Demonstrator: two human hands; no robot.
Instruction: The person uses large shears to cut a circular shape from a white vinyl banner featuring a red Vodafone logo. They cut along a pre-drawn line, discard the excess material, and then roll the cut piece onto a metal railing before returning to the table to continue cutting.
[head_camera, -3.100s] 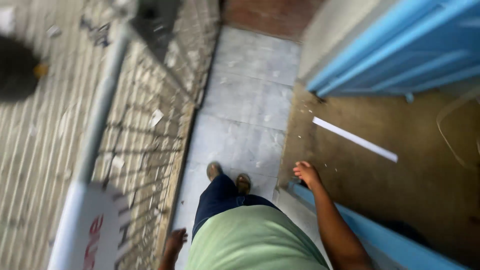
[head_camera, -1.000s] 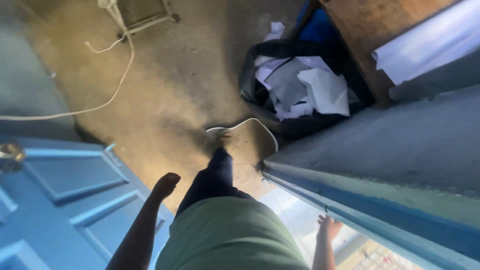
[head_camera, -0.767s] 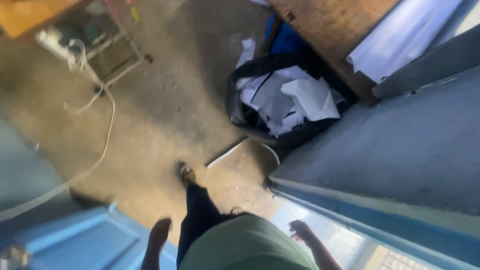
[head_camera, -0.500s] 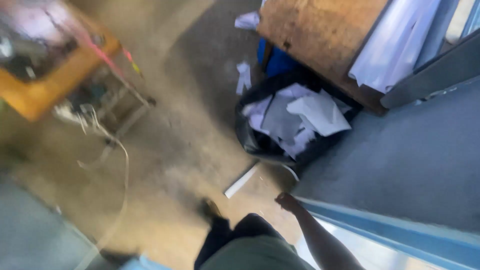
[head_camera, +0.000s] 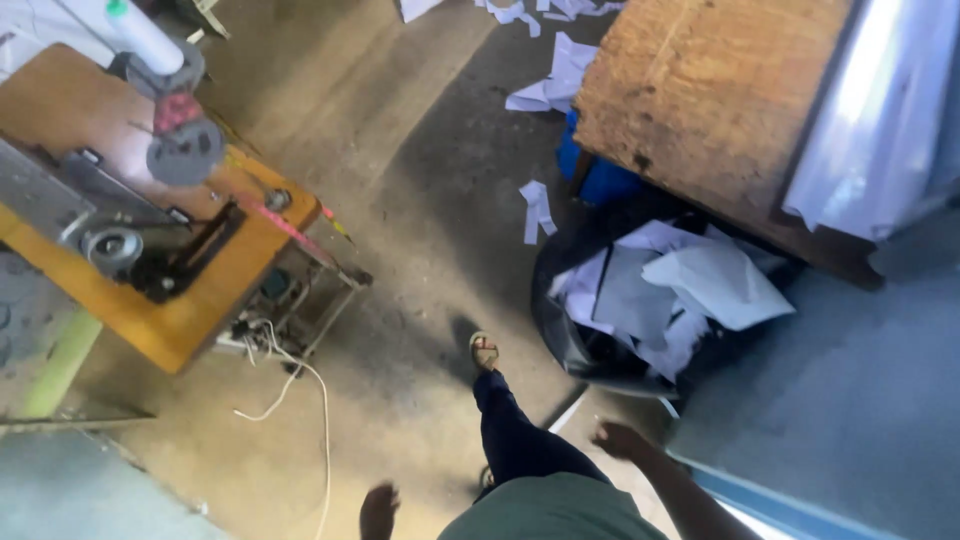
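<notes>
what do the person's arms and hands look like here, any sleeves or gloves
Both are bare: no gloves, rings or watch show. The right hand leads into a bare forearm with no sleeve in view. Of the left hand only a blurred part shows at the frame's bottom edge. The green top covers the torso only.

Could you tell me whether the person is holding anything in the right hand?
No, the right hand is empty, swinging free near the black bag of white paper.
</notes>
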